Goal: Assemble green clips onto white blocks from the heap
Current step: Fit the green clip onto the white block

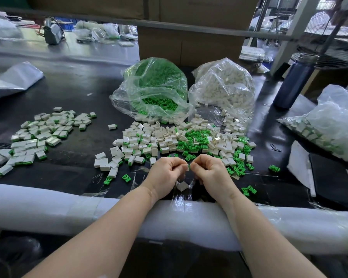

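My left hand point(166, 172) and my right hand point(210, 171) meet fingertip to fingertip above the table's near edge. Between them sits a small white block with a green clip point(187, 167), pinched from both sides. A lone white block point(181, 186) lies on the table just under my hands. The mixed heap point(181, 142) of white blocks and green clips spreads right behind my hands. Blocks with clips fitted lie in a pile point(40, 135) at the left.
An open bag of green clips point(155, 89) and a bag of white blocks point(225, 85) stand behind the heap. A blue bottle point(295, 81) stands at the right, next to another filled bag point(329, 125). White foam padding point(48, 205) wraps the table's near edge.
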Action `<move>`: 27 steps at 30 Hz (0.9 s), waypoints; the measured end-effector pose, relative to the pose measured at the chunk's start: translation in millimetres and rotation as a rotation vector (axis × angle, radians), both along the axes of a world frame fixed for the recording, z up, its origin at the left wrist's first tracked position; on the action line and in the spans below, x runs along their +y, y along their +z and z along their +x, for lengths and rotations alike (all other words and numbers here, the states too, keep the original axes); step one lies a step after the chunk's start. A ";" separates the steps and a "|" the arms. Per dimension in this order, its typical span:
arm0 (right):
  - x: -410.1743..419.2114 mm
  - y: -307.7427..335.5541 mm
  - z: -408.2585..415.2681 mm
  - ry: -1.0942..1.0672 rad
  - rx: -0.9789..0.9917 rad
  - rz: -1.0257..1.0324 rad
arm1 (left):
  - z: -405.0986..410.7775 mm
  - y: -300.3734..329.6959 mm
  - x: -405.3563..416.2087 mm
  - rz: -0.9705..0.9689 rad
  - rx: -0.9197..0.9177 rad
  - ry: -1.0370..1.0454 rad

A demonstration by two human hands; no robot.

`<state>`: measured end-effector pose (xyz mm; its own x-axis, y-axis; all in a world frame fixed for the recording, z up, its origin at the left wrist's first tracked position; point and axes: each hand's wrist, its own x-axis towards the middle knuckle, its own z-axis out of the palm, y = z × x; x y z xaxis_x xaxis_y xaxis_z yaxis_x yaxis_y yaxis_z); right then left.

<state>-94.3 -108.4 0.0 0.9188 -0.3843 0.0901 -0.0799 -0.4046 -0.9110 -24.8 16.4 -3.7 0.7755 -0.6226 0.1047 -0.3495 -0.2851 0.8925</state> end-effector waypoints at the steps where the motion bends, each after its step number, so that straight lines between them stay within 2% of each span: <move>1: 0.0 -0.6 0.4 -0.005 0.006 0.001 | -0.6 0.0 0.0 0.011 -0.014 -0.001; 20: -3.8 -1.8 0.7 0.063 0.096 -0.088 | 0.5 -5.5 0.4 0.139 -0.230 -0.063; 23: -3.8 -1.9 0.2 0.063 0.078 -0.047 | 0.3 -4.1 1.0 0.117 -0.194 -0.056; 27: -1.7 -3.4 1.6 -0.005 0.012 0.029 | 0.4 -2.4 1.1 0.012 -0.050 0.006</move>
